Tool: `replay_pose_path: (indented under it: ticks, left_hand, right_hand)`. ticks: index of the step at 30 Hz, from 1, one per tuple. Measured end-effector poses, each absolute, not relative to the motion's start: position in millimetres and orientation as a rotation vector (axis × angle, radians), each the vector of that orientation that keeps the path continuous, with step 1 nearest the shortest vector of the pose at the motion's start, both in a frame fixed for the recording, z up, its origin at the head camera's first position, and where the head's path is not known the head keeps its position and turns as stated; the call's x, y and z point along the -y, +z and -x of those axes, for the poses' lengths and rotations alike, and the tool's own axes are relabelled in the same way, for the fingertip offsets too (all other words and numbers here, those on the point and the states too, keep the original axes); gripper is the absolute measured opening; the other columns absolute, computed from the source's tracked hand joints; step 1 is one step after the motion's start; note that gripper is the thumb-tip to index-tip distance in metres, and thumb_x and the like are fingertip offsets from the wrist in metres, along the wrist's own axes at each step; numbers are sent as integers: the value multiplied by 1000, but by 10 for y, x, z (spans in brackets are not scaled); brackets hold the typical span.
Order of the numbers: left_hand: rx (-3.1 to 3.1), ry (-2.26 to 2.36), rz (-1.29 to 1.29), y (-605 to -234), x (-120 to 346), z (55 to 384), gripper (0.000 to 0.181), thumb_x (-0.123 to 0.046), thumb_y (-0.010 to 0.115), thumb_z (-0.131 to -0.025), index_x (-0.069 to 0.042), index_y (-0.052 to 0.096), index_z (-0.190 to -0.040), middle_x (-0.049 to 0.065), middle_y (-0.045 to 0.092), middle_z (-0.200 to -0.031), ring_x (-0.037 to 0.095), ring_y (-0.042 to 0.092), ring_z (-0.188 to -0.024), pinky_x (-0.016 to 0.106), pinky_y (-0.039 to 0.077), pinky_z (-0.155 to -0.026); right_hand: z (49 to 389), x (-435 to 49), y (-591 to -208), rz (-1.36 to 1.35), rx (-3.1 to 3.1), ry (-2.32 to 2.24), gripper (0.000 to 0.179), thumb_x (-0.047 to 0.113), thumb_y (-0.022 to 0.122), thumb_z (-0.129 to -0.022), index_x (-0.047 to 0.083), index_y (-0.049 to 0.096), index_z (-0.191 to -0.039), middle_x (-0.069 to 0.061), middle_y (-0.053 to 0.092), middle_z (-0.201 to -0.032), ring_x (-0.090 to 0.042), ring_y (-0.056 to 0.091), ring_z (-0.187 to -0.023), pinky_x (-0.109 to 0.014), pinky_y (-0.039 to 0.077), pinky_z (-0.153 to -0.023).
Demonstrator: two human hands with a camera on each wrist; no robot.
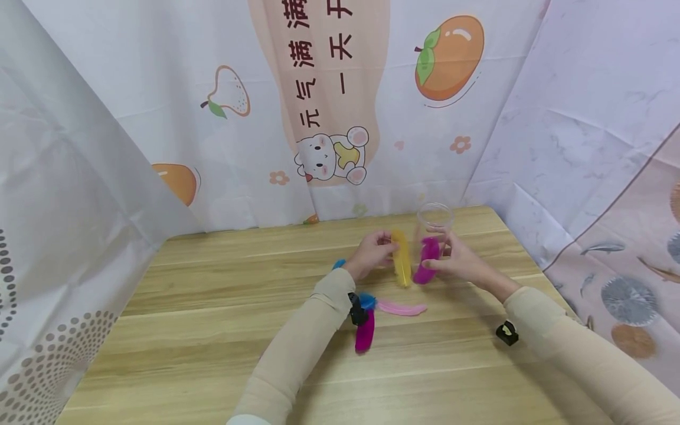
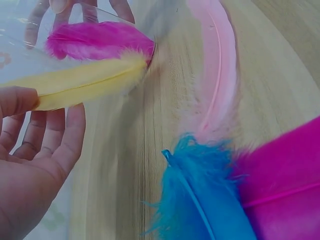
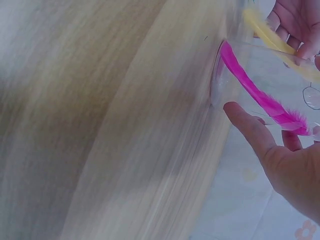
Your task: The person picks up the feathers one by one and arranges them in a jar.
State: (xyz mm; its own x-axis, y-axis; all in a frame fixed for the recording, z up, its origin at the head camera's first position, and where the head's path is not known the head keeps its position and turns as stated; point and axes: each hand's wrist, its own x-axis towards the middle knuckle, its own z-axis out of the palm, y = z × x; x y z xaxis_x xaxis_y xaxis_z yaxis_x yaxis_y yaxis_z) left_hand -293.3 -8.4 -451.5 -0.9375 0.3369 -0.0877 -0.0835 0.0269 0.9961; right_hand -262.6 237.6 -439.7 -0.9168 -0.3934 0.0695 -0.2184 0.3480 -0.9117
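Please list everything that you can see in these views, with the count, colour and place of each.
Table: one, wood-coloured, beneath the hands.
Curtain: count unclear, mostly white with coloured prints, behind and beside the table.
Cup: one, clear, far right of the table.
Magenta feather: one, magenta, inside the cup.
Other magenta feather: one, magenta, on the table.
Yellow feather: one, yellow, pinched beside the cup.
Pink feather: one, pink, on the table.
Blue feather: at least one, blue, on the table, partly hidden.
Wrist devices: two, black, one at each wrist.
Sleeves: two, beige, on the forearms.
Left hand: one, bare, holding the yellow feather.
Right hand: one, bare, gripping the cup.
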Motion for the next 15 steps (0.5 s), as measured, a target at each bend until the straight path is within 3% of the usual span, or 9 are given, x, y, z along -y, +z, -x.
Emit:
replay_pose_path:
  ticks: [6, 15]
  left_hand:
    - [-1991, 2004, -247, -4488, 89, 2928, 20, -1, 61, -99, 3, 61, -118, 6, 61, -98, 18, 65, -80, 43, 62, -78]
    - [-2031, 1958, -214, -4497, 106, 2920, 21, -6, 57, -101, 0, 60, -121, 3, 57, -99, 14, 56, -82, 33, 55, -64]
  right_hand:
    - [2649, -2376, -4405, 561, -2447, -1622, 89, 8, 80, -85, 10, 27, -156, -28, 49, -142, -50, 56, -119, -37, 58, -81]
    - [2633, -2365, -4400, 570, -2446, -1617, 89, 7, 80, -85, 5, 26, -156, -29, 48, -142, -52, 55, -119, -38, 58, -81]
